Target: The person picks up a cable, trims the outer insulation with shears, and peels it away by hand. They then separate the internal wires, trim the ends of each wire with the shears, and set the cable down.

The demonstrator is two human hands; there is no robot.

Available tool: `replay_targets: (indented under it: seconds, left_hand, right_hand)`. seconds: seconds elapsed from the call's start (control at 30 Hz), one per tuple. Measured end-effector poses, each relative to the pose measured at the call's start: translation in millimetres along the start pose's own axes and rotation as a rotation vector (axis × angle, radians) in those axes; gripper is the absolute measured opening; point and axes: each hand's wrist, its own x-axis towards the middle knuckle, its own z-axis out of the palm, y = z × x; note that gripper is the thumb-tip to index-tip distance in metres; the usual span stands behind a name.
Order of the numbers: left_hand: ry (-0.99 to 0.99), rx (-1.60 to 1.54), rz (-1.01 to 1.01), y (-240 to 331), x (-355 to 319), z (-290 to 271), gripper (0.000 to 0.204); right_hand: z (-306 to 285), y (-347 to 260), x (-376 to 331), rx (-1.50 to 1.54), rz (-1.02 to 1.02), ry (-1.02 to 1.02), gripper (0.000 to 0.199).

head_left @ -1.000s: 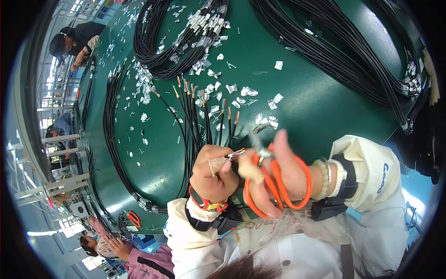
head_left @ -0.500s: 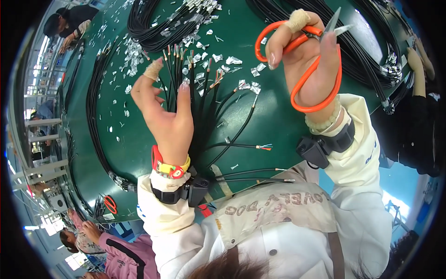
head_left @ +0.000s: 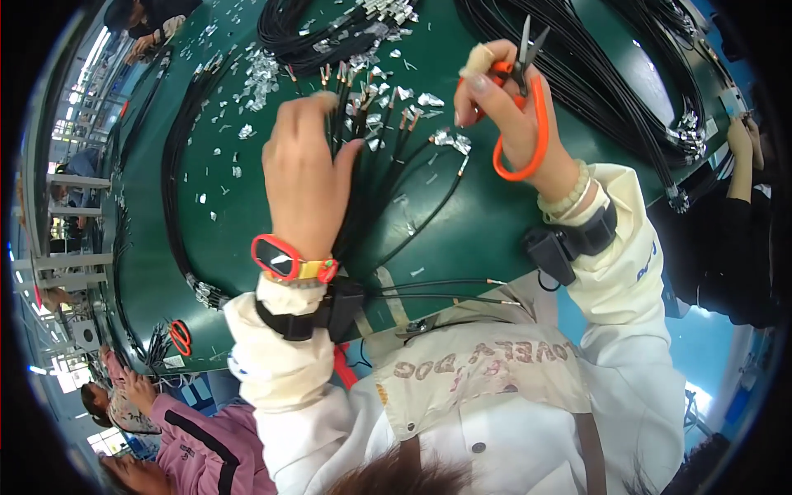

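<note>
My left hand, in a red and yellow watch, is curled over a bunch of black cables, its thumb on their right side. The cables fan out away from me, and several end in stripped tips with coloured or coppery wires. In my right hand, raised over the table to the right of the bunch, is a pair of scissors with orange handles. Their blades point away from me, slightly parted. One cable with a pale stripped end bends out between the hands.
Scraps of silver foil litter the green table. Coiled black cables lie at the far right, others at the left. Another orange-handled pair of scissors rests near the left edge. Other people sit around the table.
My left hand has turned its back up and its fingers have closed over the cables. My right hand has moved left with the scissors. The forked cable end near me no longer shows.
</note>
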Motion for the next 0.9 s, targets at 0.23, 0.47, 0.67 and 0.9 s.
replay_targets:
  seconds: [0.23, 0.47, 0.67, 0.9]
  left_hand:
    - [-0.609, -0.533, -0.139, 58.2, -75.1, 11.1, 0.027]
    - [-0.337, -0.07, 0.012, 58.9, -54.2, 59.3, 0.022]
    - [-0.476, -0.546, -0.466, 31.5, -32.8, 54.0, 0.018]
    - [-0.382, -0.983, -0.593, -15.6, -19.4, 2.9, 0.011]
  right_hand:
    - [-25.7, 36.1, -20.9, 0.163, 0.102, 0.205, 0.012]
    - [-43.7, 38.8, -21.3, -0.277, 0.041, 0.079, 0.017]
    - [-14.7, 22.2, -17.9, -0.509, 0.166, -0.097, 0.019]
    - [48.0, -7.2, 14.9, -0.466, 0.349, -0.17, 0.025]
